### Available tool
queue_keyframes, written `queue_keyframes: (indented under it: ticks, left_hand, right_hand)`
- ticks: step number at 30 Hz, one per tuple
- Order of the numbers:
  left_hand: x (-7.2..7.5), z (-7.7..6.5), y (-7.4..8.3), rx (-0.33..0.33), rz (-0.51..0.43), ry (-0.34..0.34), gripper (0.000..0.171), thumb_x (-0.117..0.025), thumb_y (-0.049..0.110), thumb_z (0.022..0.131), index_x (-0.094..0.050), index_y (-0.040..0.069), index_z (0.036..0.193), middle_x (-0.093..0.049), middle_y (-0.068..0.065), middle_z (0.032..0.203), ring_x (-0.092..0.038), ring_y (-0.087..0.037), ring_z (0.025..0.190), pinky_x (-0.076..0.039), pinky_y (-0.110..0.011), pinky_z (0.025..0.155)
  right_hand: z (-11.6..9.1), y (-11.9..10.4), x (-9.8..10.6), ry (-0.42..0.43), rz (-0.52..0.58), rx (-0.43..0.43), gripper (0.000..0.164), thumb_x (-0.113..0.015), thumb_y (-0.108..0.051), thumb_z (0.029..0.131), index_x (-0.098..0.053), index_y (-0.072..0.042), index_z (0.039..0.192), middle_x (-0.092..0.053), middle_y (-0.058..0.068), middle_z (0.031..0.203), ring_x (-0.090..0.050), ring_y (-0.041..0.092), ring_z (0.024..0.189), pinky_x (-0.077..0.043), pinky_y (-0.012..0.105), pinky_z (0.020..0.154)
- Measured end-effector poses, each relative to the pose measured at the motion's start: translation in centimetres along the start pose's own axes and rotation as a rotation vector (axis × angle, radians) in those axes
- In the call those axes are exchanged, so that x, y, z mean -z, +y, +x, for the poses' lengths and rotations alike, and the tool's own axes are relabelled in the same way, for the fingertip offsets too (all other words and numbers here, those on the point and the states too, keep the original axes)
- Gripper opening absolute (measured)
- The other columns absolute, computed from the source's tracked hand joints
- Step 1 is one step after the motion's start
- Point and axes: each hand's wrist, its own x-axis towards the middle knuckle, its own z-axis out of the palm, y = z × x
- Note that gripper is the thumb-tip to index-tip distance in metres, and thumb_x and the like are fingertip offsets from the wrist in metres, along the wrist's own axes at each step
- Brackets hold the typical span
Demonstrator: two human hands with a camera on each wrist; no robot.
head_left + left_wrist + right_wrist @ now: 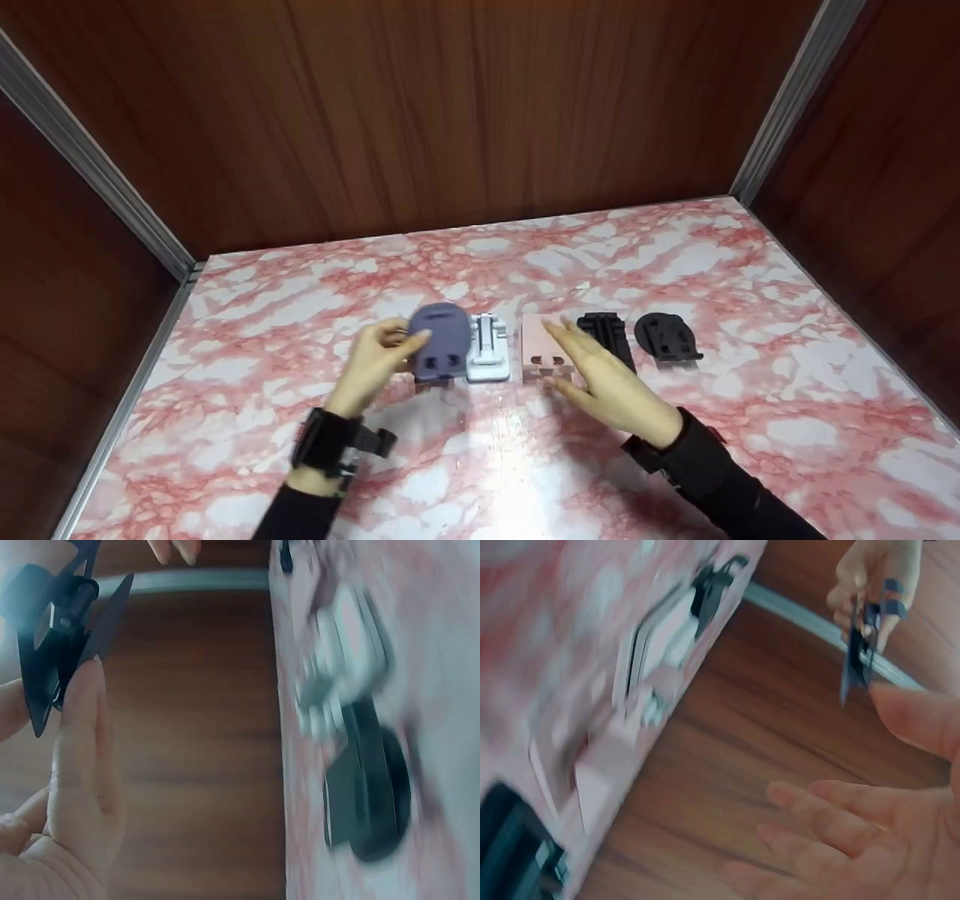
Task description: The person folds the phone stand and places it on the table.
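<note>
A purple-blue foldable phone stand (441,337) is raised off the table, pinched between the thumb and fingers of my left hand (366,366). Seen edge-on in the left wrist view, this stand (60,637) has hinged plates. My right hand (619,386) hovers by a pink phone stand (541,337) with fingers extended; the right wrist view shows its palm (870,847) holding nothing. Beside the pink one lies a white phone stand (489,352). A dark stand with a rounded base (371,787) sits past the white one, mostly hidden in the head view.
Right of the pink stand are a black phone stand (611,341), partly covered by my right hand, and a round black stand (666,336). The marbled table (480,465) is enclosed by brown wood panels (450,112) with metal edge strips.
</note>
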Motion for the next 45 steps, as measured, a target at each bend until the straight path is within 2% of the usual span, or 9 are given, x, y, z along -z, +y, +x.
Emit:
queue_keyframes:
  ticks: [4, 11, 16, 19, 27, 32, 36, 39, 45]
  left_hand:
    - [2.8, 0.6, -0.6, 0.04, 0.027, 0.093, 0.018, -0.067, 0.004, 0.09, -0.061, -0.009, 0.102, -0.07, -0.018, 0.084, -0.068, -0.019, 0.07, -0.059, -0.034, 0.067]
    - [6.6, 1.0, -2.1, 0.102, 0.202, 0.094, 0.019, -0.066, 0.011, 0.093, -0.062, -0.007, 0.095, -0.06, 0.001, 0.067, -0.059, -0.008, 0.058, -0.054, -0.023, 0.057]
    - [7.9, 1.5, -3.2, 0.186, 0.312, 0.057, 0.039, -0.066, 0.018, 0.094, -0.058, -0.012, 0.117, -0.07, -0.01, 0.083, -0.068, -0.016, 0.063, -0.059, -0.032, 0.063]
    - [8.3, 1.8, -3.8, 0.24, 0.31, 0.056, 0.044, -0.065, 0.019, 0.094, -0.055, -0.014, 0.122, -0.069, -0.013, 0.086, -0.069, -0.019, 0.064, -0.059, -0.032, 0.061]
    - [9.5, 1.8, -4.9, 0.339, 0.429, 0.065, 0.037, -0.066, 0.021, 0.094, -0.056, -0.011, 0.108, -0.065, -0.014, 0.087, -0.065, -0.014, 0.064, -0.056, -0.026, 0.056]
    - [10.0, 1.4, -4.9, 0.283, 0.697, 0.019, 0.041, -0.066, 0.031, 0.093, -0.06, -0.009, 0.101, -0.06, -0.014, 0.089, -0.057, -0.02, 0.076, -0.048, -0.026, 0.062]
    - [10.1, 1.2, -4.8, 0.24, 0.815, 0.017, 0.039, -0.067, 0.033, 0.091, -0.054, -0.004, 0.096, -0.061, -0.019, 0.095, -0.057, -0.022, 0.069, -0.046, -0.029, 0.058]
    - [10.0, 1.2, -4.9, 0.215, 0.871, 0.051, 0.041, -0.07, 0.032, 0.089, -0.048, -0.001, 0.1, -0.061, -0.02, 0.096, -0.057, -0.021, 0.062, -0.047, -0.032, 0.056]
    - [8.4, 1.1, -4.3, 0.047, 1.17, 0.202, 0.053, -0.077, 0.032, 0.082, -0.049, 0.001, 0.115, -0.064, -0.018, 0.084, -0.061, -0.037, 0.07, -0.049, -0.051, 0.059]
  right_hand:
    - [0.0, 0.3, 0.3, 0.008, -0.194, -0.013, 0.078, -0.068, -0.017, 0.091, -0.023, -0.001, 0.153, -0.024, 0.022, 0.154, -0.017, 0.037, 0.143, -0.016, 0.06, 0.112]
    - [0.1, 0.9, 0.5, 0.044, -0.361, -0.034, 0.078, -0.065, -0.029, 0.094, -0.021, -0.003, 0.154, -0.019, 0.016, 0.157, -0.013, 0.034, 0.145, -0.014, 0.063, 0.112]
    - [0.1, 1.1, 0.6, 0.057, -0.417, -0.026, 0.076, -0.064, -0.031, 0.095, -0.023, -0.003, 0.153, -0.02, 0.016, 0.158, -0.013, 0.034, 0.145, -0.016, 0.063, 0.112]
    - [0.1, 1.2, 0.6, 0.061, -0.439, -0.019, 0.074, -0.062, -0.03, 0.095, -0.024, -0.002, 0.153, -0.02, 0.015, 0.158, -0.014, 0.035, 0.145, -0.017, 0.063, 0.111]
    - [0.2, 1.5, 0.9, 0.045, -0.428, -0.051, 0.072, -0.061, -0.03, 0.096, -0.024, -0.002, 0.152, -0.019, 0.016, 0.158, -0.013, 0.036, 0.144, -0.011, 0.063, 0.112]
    - [0.2, 1.7, 1.2, 0.05, -0.429, -0.068, 0.074, -0.064, -0.026, 0.095, -0.024, -0.002, 0.152, -0.02, 0.017, 0.157, -0.01, 0.035, 0.145, -0.009, 0.065, 0.111]
    - [0.3, 2.0, 1.3, 0.066, -0.456, -0.061, 0.075, -0.067, -0.023, 0.092, -0.027, -0.001, 0.151, -0.024, 0.02, 0.155, -0.013, 0.038, 0.144, -0.01, 0.067, 0.11]
    - [0.4, 2.2, 1.3, 0.062, -0.459, -0.071, 0.075, -0.067, -0.023, 0.092, -0.027, -0.001, 0.151, -0.024, 0.02, 0.155, -0.012, 0.038, 0.144, -0.009, 0.067, 0.111]
    - [0.5, 2.7, 1.2, 0.011, -0.441, -0.122, 0.072, -0.06, -0.029, 0.097, -0.024, -0.003, 0.153, -0.019, 0.018, 0.158, -0.006, 0.035, 0.145, -0.002, 0.064, 0.112]
